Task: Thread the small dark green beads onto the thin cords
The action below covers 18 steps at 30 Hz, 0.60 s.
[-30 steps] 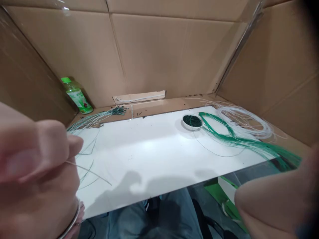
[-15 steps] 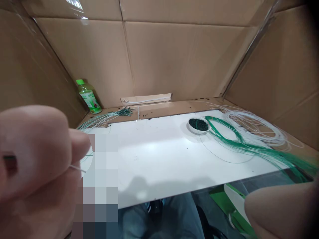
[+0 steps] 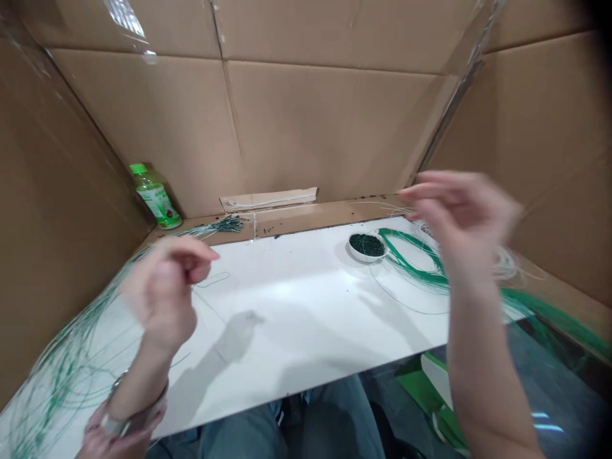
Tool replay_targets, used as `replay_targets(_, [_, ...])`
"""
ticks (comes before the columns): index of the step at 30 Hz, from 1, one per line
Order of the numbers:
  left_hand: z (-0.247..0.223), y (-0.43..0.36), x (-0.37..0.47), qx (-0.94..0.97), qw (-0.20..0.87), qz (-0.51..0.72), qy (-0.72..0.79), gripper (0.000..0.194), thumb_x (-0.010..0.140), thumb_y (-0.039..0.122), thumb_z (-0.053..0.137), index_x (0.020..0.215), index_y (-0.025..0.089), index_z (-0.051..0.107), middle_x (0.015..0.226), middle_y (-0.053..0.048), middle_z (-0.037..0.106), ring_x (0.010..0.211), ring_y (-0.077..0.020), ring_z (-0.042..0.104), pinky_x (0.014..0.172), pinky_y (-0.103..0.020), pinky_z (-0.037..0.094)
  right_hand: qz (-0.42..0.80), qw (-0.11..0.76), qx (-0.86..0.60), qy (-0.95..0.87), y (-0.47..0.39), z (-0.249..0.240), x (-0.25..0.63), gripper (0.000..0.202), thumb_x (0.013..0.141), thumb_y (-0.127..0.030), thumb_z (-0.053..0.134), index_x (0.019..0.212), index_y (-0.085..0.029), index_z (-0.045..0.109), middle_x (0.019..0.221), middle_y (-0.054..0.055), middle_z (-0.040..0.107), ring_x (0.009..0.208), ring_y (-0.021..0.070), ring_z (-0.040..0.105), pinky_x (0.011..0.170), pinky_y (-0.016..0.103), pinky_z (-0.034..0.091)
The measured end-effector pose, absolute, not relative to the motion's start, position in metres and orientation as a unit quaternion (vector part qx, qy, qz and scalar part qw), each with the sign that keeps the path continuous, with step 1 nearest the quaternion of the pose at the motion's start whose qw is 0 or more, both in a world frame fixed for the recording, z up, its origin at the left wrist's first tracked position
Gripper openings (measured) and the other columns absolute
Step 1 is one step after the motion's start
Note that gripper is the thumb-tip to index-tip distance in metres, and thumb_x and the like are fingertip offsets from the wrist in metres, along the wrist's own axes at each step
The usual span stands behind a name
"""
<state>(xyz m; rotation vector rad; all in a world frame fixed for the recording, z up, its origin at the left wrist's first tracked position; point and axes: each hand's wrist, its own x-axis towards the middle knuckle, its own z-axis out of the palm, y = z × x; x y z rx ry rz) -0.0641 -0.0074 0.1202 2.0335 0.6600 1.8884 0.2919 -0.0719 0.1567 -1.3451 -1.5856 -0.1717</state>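
Note:
My left hand [image 3: 167, 290] hangs over the left part of the white board [image 3: 296, 287], its thumb and fingers curled together. A fine green thread [image 3: 217, 278] shows just beyond its fingertips; I cannot tell whether the hand grips it. Raised at the right is my right hand [image 3: 459, 207], thumb and forefinger brought together and partly blurred. Anything thin in that pinch is too small to make out. Below and left of it stands a white bowl [image 3: 371, 258] full of dark green beads [image 3: 367, 243]. Beside the bowl lies a bundle of green threads [image 3: 415, 241].
A coil of white line [image 3: 507, 264] lies at the right, partly behind my right forearm. Long green and white strands [image 3: 62, 376] spread along the left edge, with a beaded bunch [image 3: 229, 224] at the back. A green-capped bottle [image 3: 157, 199] stands against the cardboard wall [image 3: 310, 127].
My left hand, earlier close to the camera with a pale strand at its fingers, is now farther off over the board. My right hand has risen from the lower right edge. The view has shifted slightly.

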Motion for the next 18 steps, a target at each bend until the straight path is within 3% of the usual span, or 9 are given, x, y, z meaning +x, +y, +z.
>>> replay_targets(1, [0.115, 0.008, -0.054, 0.767, 0.082, 0.585, 0.252, 0.046, 0.095, 0.042, 0.027, 0.066, 0.017, 0.053, 0.053, 0.002, 0.041, 0.044, -0.0083, 0.035, 0.045, -0.022, 0.028, -0.059, 0.451, -0.599, -0.659, -0.054, 0.148, 0.292, 0.032, 0.093, -0.035, 0.042, 0.123, -0.025, 0.049, 0.112, 0.006, 0.061, 0.105, 0.0184, 0.059, 0.08, 0.032, 0.053])
replay_targets(4, [0.084, 0.038, -0.045, 0.825, 0.069, 0.479, 0.291, 0.036, 0.093, 0.026, 0.036, 0.058, 0.018, 0.043, 0.053, 0.002, 0.041, 0.048, -0.0094, 0.038, 0.05, -0.024, 0.031, 0.013, 0.287, -0.686, -0.668, 0.0, 0.117, 0.301, 0.019, 0.089, -0.03, 0.053, 0.097, -0.015, 0.063, 0.095, 0.004, 0.066, 0.086, 0.0148, 0.063, 0.081, 0.032, 0.052])
replay_targets(8, [0.044, 0.048, -0.056, 0.87, 0.067, 0.372, 0.315, 0.03, 0.09, 0.02, 0.039, 0.06, 0.019, 0.041, 0.052, 0.004, 0.04, 0.047, -0.0103, 0.039, 0.051, -0.023, 0.033, 0.068, 0.118, -0.76, -0.635, 0.033, 0.085, 0.323, 0.026, 0.09, -0.032, 0.053, 0.109, -0.015, 0.057, 0.109, 0.007, 0.06, 0.093, 0.0164, 0.06, 0.081, 0.036, 0.052])
replay_targets(13, [0.025, 0.049, -0.058, 0.888, 0.053, 0.314, 0.331, 0.029, 0.092, 0.024, 0.033, 0.064, 0.02, 0.042, 0.055, 0.003, 0.046, 0.05, -0.0116, 0.044, 0.053, -0.022, 0.037, 0.066, -0.002, -0.82, -0.568, 0.029, 0.081, 0.341, 0.03, 0.09, -0.032, 0.054, 0.114, -0.015, 0.055, 0.115, 0.009, 0.057, 0.099, 0.0188, 0.058, 0.084, 0.038, 0.051])
replay_targets(18, [0.018, 0.048, -0.061, 0.903, 0.038, 0.281, 0.321, 0.029, 0.092, 0.027, 0.032, 0.067, 0.02, 0.045, 0.06, 0.001, 0.052, 0.053, -0.0121, 0.051, 0.056, -0.021, 0.04, 0.028, -0.047, -0.865, -0.498, 0.024, 0.09, 0.36, 0.033, 0.089, -0.032, 0.055, 0.116, -0.013, 0.054, 0.116, 0.01, 0.056, 0.101, 0.0198, 0.058, 0.085, 0.039, 0.05])
